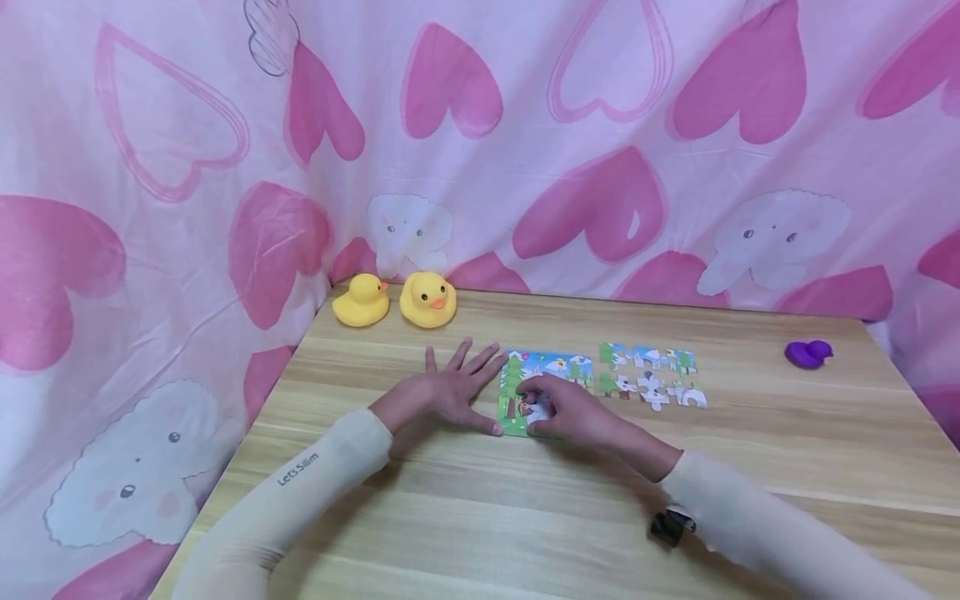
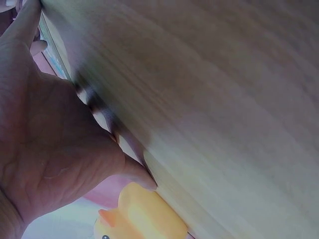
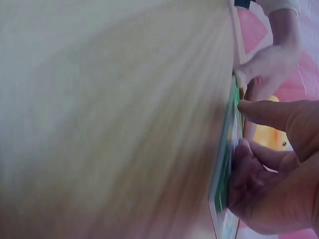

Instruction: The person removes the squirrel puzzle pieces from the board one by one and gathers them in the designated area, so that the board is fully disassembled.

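Sleeves (image 1: 330, 471), left hand (image 1: 452, 393) splayed, right hand (image 1: 576, 412) curled

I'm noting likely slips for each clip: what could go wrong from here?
The right hand works over the puzzle board, so a firm push might slide it; the left hand lies spread at its left edge, possibly limiting that.

The loose pieces sit just right of the board, so the right hand could brush them out of their rows.

The left hand (image 2: 55, 144) seemingly touches the tabletop (image 2: 214, 99), a yellow duck (image 2: 147, 211) beyond.
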### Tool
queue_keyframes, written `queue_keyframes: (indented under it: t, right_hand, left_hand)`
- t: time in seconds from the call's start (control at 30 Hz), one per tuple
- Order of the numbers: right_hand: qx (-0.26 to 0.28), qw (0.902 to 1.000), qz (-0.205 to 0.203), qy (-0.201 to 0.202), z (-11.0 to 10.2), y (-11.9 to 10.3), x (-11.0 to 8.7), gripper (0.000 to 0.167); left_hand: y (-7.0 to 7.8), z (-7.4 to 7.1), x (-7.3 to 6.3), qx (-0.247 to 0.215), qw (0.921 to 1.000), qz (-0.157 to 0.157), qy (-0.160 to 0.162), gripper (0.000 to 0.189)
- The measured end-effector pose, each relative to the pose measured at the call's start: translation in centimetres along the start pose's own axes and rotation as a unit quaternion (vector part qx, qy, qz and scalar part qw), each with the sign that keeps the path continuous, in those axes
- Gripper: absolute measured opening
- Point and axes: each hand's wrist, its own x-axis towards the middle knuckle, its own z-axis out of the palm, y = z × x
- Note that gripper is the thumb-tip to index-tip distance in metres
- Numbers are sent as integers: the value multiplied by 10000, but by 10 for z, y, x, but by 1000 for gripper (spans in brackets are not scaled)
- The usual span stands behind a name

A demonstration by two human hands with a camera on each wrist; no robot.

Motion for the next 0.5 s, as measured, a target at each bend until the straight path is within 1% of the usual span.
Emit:
queue_keyframes:
  t: [0.1,0.27,0.37,0.5]
  right_hand:
    - [-119,9997,133,141,4,-3,2,52]
    - [-223,9987,393,232,5,-5,5,51]
    - [-248,9981,486,282,6,-4,6,51]
    - [-252,9979,495,344,6,-2,8,51]
  left_hand:
    - [-1,0,1,19,10000,-1,16,121]
    - [-1,1,1,24,10000,6,4,122]
    - [-1,1,2,34,10000,11,5,122]
    - [0,1,1,61,10000,-6,28,122]
